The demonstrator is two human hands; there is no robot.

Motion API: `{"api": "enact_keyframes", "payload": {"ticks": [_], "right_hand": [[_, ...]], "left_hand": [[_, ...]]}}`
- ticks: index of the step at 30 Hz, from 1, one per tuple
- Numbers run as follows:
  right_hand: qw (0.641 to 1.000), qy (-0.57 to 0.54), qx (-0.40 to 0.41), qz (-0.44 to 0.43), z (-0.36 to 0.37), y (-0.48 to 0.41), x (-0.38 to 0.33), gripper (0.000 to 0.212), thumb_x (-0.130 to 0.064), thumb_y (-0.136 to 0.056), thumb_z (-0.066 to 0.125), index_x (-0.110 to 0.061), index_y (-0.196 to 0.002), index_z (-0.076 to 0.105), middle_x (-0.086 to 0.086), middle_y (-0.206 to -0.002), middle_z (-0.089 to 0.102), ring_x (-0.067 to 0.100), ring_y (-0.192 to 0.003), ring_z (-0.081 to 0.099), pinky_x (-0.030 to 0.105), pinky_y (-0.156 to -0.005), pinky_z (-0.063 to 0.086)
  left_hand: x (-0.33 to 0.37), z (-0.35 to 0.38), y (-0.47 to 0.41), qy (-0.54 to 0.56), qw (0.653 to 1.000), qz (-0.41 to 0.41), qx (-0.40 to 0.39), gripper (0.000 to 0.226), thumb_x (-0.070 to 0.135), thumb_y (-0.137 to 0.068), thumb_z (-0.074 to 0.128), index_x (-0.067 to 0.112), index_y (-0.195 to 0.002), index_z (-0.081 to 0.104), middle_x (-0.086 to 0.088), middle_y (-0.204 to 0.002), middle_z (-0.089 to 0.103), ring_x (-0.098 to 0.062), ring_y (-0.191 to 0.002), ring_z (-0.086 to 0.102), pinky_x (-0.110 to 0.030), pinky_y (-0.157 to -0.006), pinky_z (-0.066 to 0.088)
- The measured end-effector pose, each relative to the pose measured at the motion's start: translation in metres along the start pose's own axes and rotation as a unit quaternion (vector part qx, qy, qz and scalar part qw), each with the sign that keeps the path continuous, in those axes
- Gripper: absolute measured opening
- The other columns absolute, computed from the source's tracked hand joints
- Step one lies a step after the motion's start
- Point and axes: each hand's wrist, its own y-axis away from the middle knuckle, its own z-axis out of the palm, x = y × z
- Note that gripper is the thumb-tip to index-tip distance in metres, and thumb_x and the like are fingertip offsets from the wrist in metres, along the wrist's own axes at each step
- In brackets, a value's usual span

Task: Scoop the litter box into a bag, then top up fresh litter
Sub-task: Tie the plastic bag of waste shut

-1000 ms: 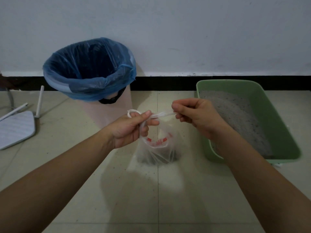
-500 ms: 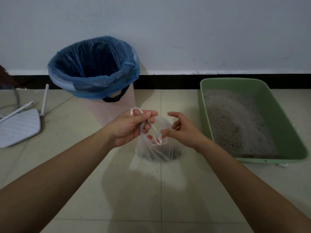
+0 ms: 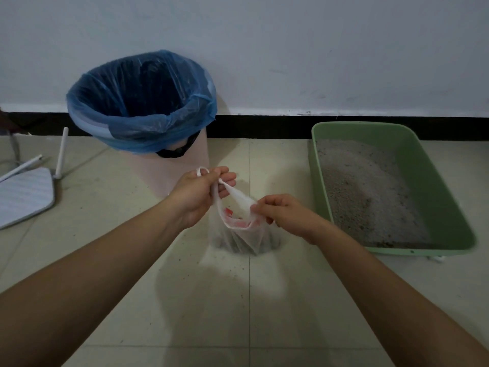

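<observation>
A small clear plastic bag (image 3: pixel 244 238) with red print sits on the tiled floor in the middle, dark scooped litter showing through its bottom. My left hand (image 3: pixel 201 193) pinches one white handle loop of the bag and holds it up. My right hand (image 3: pixel 283 211) grips the bag's rim a little lower, on the right side. To the right lies the green litter box (image 3: pixel 447 207), its grey litter (image 3: pixel 362 192) sloping and uneven.
A pink bin with a blue liner (image 3: pixel 143 107) stands against the white wall behind my left hand. A white router with antennas (image 3: pixel 23 192) lies on the floor at far left. Litter grains are scattered on the tiles around the bag.
My right hand let go of the stretched handle, dropped lower and took hold of the bag's rim. My left hand kept its handle loop. The view shifted a little.
</observation>
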Motion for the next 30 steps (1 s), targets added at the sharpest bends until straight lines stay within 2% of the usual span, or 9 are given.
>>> {"api": "enact_keyframes", "payload": {"ticks": [3, 5, 8, 12, 15, 18, 21, 26, 30], "right_hand": [[0.999, 0.018, -0.034, 0.037, 0.001, 0.002, 0.006, 0.025, -0.040, -0.091, 0.067, -0.018, -0.095, 0.076, -0.008, -0.068, 0.060, 0.008, -0.065, 0.050, 0.021, -0.061, 0.040], [0.999, -0.004, -0.026, 0.043, 0.001, 0.002, 0.008, 0.024, -0.041, -0.092, 0.065, -0.020, -0.098, 0.076, -0.008, -0.070, 0.061, 0.008, -0.068, 0.052, 0.022, -0.062, 0.041], [0.995, -0.082, 0.015, 0.054, 0.002, 0.000, 0.008, 0.025, -0.042, -0.096, 0.059, -0.023, -0.104, 0.073, -0.004, -0.079, 0.062, 0.012, -0.072, 0.055, 0.027, -0.066, 0.042], [0.975, -0.216, 0.028, 0.029, 0.002, -0.002, 0.005, 0.039, -0.044, -0.090, 0.066, -0.026, -0.125, 0.063, 0.000, -0.097, 0.064, 0.014, -0.080, 0.057, 0.028, -0.070, 0.046], [0.966, -0.253, 0.045, 0.006, 0.003, -0.003, 0.001, 0.034, -0.041, -0.089, 0.068, -0.020, -0.115, 0.069, -0.002, -0.093, 0.068, 0.012, -0.079, 0.059, 0.027, -0.070, 0.047], [0.954, -0.278, 0.110, -0.005, 0.001, -0.005, 0.000, 0.018, -0.032, -0.095, 0.063, -0.015, -0.098, 0.069, -0.002, -0.087, 0.067, 0.013, -0.081, 0.059, 0.027, -0.072, 0.047], [0.892, -0.423, 0.157, -0.002, -0.005, -0.009, 0.000, 0.019, -0.024, -0.101, 0.052, -0.012, -0.091, 0.062, 0.003, -0.093, 0.063, 0.017, -0.091, 0.060, 0.031, -0.080, 0.047], [0.751, -0.644, 0.145, 0.001, -0.004, -0.005, -0.007, 0.028, -0.022, -0.102, 0.042, -0.014, -0.076, 0.049, 0.016, -0.108, 0.072, 0.030, -0.107, 0.067, 0.039, -0.094, 0.051], [0.672, -0.723, 0.158, -0.020, 0.006, -0.004, -0.012, 0.027, -0.024, -0.104, 0.041, -0.010, -0.082, 0.050, 0.011, -0.082, 0.070, 0.032, -0.095, 0.072, 0.041, -0.094, 0.055]], "left_hand": [[0.000, 0.000, 0.002, 0.055, 0.998, -0.018, -0.026, 0.024, 0.013, -0.101, 0.045, 0.000, -0.115, 0.061, -0.007, -0.088, 0.070, -0.019, -0.089, 0.070, -0.033, -0.085, 0.054], [-0.001, -0.002, 0.003, 0.062, 0.997, -0.023, -0.048, 0.025, 0.013, -0.101, 0.045, 0.000, -0.116, 0.062, -0.004, -0.079, 0.064, -0.016, -0.079, 0.066, -0.030, -0.080, 0.054], [-0.001, -0.004, 0.004, 0.064, 0.995, -0.023, -0.066, 0.026, 0.013, -0.102, 0.044, -0.001, -0.117, 0.061, -0.002, -0.075, 0.060, -0.013, -0.073, 0.061, -0.026, -0.074, 0.054], [0.000, -0.002, 0.006, 0.041, 0.995, -0.022, -0.089, 0.027, 0.013, -0.102, 0.044, 0.000, -0.118, 0.061, -0.001, -0.075, 0.060, -0.012, -0.073, 0.059, -0.027, -0.080, 0.052], [0.000, 0.001, 0.009, 0.022, 0.994, -0.023, -0.106, 0.028, 0.015, -0.102, 0.044, 0.000, -0.119, 0.061, -0.002, -0.079, 0.064, -0.014, -0.078, 0.062, -0.029, -0.084, 0.052], [-0.003, 0.006, 0.011, -0.007, 0.997, -0.021, -0.068, 0.031, 0.022, -0.103, 0.044, 0.002, -0.119, 0.061, -0.008, -0.102, 0.072, -0.022, -0.097, 0.069, -0.038, -0.091, 0.052], [-0.007, 0.009, 0.007, -0.012, 1.000, -0.016, 0.009, 0.038, 0.033, -0.103, 0.041, 0.005, -0.113, 0.065, -0.010, -0.110, 0.072, -0.022, -0.104, 0.068, -0.041, -0.092, 0.052], [-0.007, 0.022, 0.007, 0.127, 0.991, -0.031, 0.021, 0.041, 0.034, -0.106, 0.028, 0.010, -0.087, 0.055, -0.012, -0.106, 0.073, -0.022, -0.099, 0.070, -0.040, -0.091, 0.052], [0.000, 0.025, 0.004, 0.256, 0.964, -0.040, 0.055, 0.033, 0.016, -0.102, 0.029, 0.015, -0.071, 0.041, -0.013, -0.093, 0.074, -0.025, -0.088, 0.073, -0.043, -0.092, 0.053]]}}
